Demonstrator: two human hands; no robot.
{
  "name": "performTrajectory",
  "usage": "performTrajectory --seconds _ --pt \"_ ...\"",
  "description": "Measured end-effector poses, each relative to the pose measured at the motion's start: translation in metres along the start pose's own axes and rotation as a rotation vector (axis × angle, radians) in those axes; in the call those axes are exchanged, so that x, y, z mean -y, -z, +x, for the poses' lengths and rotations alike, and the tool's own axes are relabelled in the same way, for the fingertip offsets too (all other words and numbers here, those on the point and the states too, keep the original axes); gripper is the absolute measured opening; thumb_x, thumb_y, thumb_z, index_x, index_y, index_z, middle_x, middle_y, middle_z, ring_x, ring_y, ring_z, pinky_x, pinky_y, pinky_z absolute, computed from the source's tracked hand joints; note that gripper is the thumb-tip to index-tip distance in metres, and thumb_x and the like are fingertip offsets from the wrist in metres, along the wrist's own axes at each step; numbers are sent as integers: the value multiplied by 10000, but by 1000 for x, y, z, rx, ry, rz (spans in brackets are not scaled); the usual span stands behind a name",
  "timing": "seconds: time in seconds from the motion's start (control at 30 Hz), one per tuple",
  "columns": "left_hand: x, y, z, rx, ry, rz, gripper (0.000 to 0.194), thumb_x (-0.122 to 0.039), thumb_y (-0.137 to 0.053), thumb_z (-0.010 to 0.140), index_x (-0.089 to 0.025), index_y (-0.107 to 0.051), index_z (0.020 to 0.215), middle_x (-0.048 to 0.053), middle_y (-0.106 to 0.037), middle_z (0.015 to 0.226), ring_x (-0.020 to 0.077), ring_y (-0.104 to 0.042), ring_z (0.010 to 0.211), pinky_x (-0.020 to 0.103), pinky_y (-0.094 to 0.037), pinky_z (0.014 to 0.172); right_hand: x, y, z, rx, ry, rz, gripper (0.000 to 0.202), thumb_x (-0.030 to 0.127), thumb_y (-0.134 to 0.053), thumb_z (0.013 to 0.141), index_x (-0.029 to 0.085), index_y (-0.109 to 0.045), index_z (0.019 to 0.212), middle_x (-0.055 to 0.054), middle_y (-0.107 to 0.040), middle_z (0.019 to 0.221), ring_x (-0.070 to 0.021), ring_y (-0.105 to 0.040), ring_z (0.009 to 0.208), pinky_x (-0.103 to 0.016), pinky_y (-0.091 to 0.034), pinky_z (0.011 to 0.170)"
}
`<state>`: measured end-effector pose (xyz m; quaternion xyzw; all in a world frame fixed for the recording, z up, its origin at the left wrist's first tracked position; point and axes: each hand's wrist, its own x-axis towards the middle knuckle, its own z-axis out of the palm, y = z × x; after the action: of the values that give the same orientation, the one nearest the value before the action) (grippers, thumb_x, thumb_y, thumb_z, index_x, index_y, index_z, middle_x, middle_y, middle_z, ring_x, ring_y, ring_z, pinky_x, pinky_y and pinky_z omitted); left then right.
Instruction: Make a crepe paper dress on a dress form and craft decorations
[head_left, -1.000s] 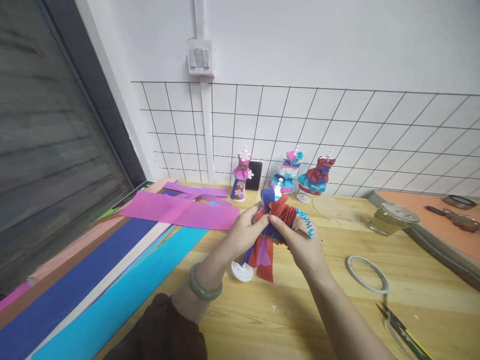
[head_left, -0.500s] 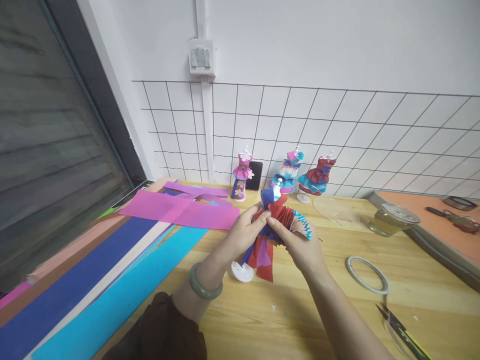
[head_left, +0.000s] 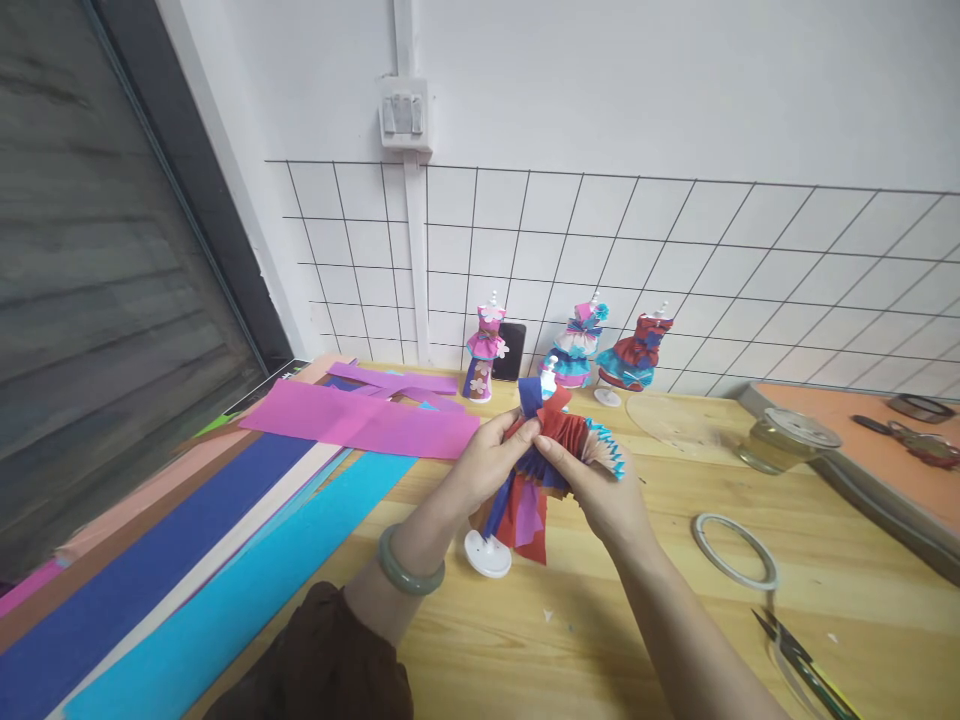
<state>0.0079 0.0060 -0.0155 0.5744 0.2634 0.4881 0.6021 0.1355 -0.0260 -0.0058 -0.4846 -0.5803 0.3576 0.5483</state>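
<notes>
Piece in hand: small white plastic dress form (head_left: 549, 376) clad in crinkled red and dark-blue paper, at mid-worktop (head_left: 525, 660), leaning; whether its round white base (head_left: 487, 555) touches the wood, I cannot tell.
Left hand: the left hand (head_left: 491, 460) grips the bodice side, thumb pressed to the waist.
Right hand: the right hand (head_left: 611, 500) pinches the pleats at the waist, thumb close to the other; its fingers behind are hidden.
Done on it: dark-blue band over one shoulder, red pleated paper ruffle (head_left: 565, 436) around the middle, pale fan with bright-blue zigzag edge (head_left: 604, 450) flaring to one side, red, magenta and dark-blue tails hanging below.
Left, in my judgement: the waist looks pinched rather than fixed, and the fan probably needs settling; I see no bow or flower.
Comparison row: pink flowered dress form (head_left: 486, 347), pink-white-blue tiered dress form (head_left: 579, 348) and red-and-blue dress form (head_left: 637, 352) stand by the wall, apparently finished.
Stock: magenta paper sheet (head_left: 367, 420) across long coloured strips, plenty remaining.
Tools: dark-bladed scissors (head_left: 799, 650) and thin white tape ring (head_left: 735, 551) lie aside, unheld.
</notes>
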Motion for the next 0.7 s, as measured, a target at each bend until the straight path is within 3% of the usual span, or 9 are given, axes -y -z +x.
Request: performTrajectory --seconds 0.3,0.7 --pt "-4 0 0 44 -28 -56 333 -271 -438 846 -163 -548 1142 70 -619 1045 215 -530 1016 341 -394 888 -9 3 7 -17 66 50 281 413 -649 688 165 -647 821 -37 -644 666 -158 -566 559 -253 -455 463" --pt "-7 -5 -3 19 -109 29 390 -152 -450 816 -202 -495 1201 53 -565 1174 206 -500 1086 327 -403 919 -9 3 5 -51 -56 82 250 413 -636 710 183 -624 807 -8 -595 618 -123 -530 477 -229 -466 397"
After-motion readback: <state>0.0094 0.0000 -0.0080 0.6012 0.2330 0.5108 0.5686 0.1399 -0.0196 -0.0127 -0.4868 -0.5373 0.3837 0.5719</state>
